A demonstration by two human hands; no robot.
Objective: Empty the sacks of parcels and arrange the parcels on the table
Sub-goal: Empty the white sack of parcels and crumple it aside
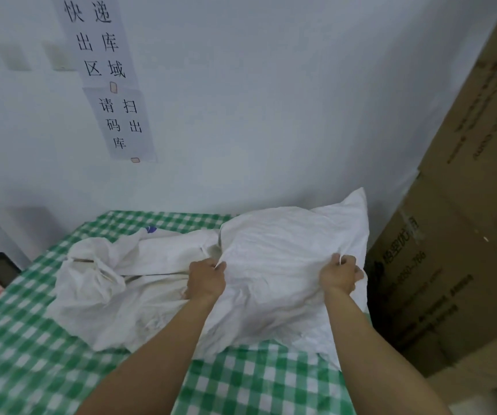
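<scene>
While both forearms reach forward over the green checked table (256, 384), the left hand (206, 278) and the right hand (341, 274) each clutch a bunched fold of a white sack (283, 265), fingers curled tight into the fabric. That sack sits bulging on the table's right side beside a tall cardboard box (450, 235), with a second white sack (97, 283) slumped and knotted to its left.

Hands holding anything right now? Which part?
Yes. The white sack on the right: left hand grips its bunched left edge, right hand grips fabric near its right side.
</scene>
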